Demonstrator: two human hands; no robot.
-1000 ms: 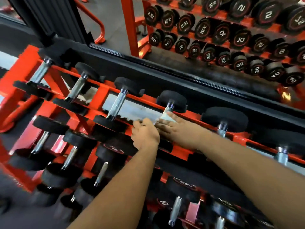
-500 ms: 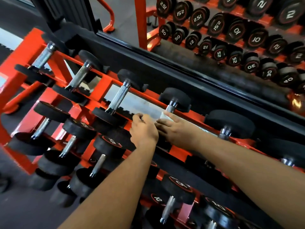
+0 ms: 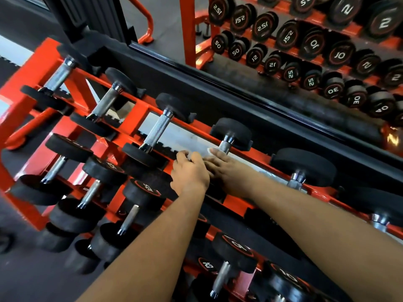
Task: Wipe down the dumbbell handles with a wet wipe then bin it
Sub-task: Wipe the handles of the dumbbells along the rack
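A white wet wipe (image 3: 209,151) is wrapped on the knurled steel handle (image 3: 224,146) of the fourth dumbbell in the top row of the orange rack (image 3: 139,115). My right hand (image 3: 229,168) lies over that handle and grips the wipe around it; most of the wipe is hidden under its fingers. My left hand (image 3: 189,173) sits right beside it with fingers curled at the wipe's left edge. The dumbbell's far black head (image 3: 232,132) shows; its near head is hidden under my hands.
More dumbbells with bare handles (image 3: 156,131) fill the top row to the left and right, and lower tiers (image 3: 93,190) slope toward me. A mirror (image 3: 305,62) behind the rack reflects numbered dumbbells. Dark rubber floor (image 3: 26,269) lies at lower left.
Both hands stay on the same handle with the wipe, shifting only slightly along it. The view has swung, so the rack sits more to the right.
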